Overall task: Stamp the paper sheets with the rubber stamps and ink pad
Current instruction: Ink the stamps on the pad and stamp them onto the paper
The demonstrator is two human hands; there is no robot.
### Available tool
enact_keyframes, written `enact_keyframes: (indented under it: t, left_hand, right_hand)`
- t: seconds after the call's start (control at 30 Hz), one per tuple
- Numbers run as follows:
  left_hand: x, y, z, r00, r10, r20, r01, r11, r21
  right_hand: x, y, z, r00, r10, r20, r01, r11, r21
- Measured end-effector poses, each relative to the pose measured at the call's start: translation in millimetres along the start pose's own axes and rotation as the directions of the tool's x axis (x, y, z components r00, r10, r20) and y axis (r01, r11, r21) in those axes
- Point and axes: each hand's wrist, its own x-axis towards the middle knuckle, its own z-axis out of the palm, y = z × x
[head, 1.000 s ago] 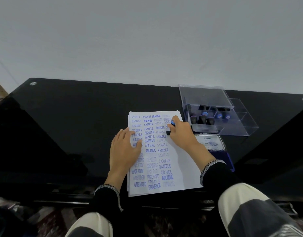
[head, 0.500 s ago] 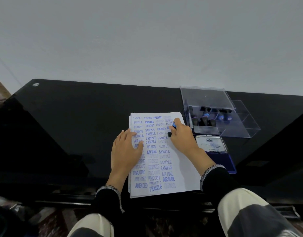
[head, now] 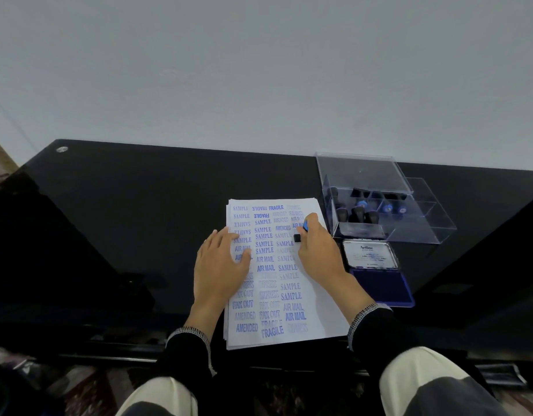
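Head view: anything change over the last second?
Barely. The right hand keeps gripping the rubber stamp on the upper right of the top paper sheet; it has slid only slightly down the sheet. The left hand stays flat on the sheet's left edge. The ink pad stays open, and the clear stamp box has not moved. Nothing was picked up or let go.

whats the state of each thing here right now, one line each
paper sheets: stacked flat, top sheet mostly covered in blue stamps
stamp: gripped in right hand, its base on the sheet
left hand: flat, pressing the stack
right hand: curled round the stamp
ink pad: open, lid tipped back
clear stamp box: open, stamps inside
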Motion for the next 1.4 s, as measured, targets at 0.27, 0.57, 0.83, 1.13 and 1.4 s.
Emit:
enact_keyframes:
  t: [0.27,0.57,0.83,1.13,1.4]
  left_hand:
    - [-0.1,0.5,-0.3,1.000,0.005,0.003,-0.005,1.000,0.002]
    - [-0.5,1.4,-1.7,1.000,0.002,0.005,-0.002,1.000,-0.002]
    - [0.1,0.9,-1.0,1.000,0.006,-0.001,-0.006,1.000,-0.008]
    - [-0.3,-0.6,-0.2,1.000,0.008,-0.003,-0.008,1.000,-0.004]
    - [-0.3,0.1,-0.4,1.000,0.004,-0.004,-0.004,1.000,-0.009]
  right_hand:
    - [13.5,-2.9,-5.0,0.997,0.025,0.068,-0.020,0.997,-0.077]
    - [-7.9,-0.8,2.8,0.998,-0.020,-0.055,0.020,1.000,-0.004]
    - [11.3,-2.7,-5.8,0.998,0.020,0.067,-0.019,1.000,-0.015]
    - [8.4,-2.8,-7.0,0.998,-0.015,0.053,0.015,1.000,0.010]
    - [-7.1,-2.4,-3.4,0.999,-0.047,-0.014,0.049,0.994,0.094]
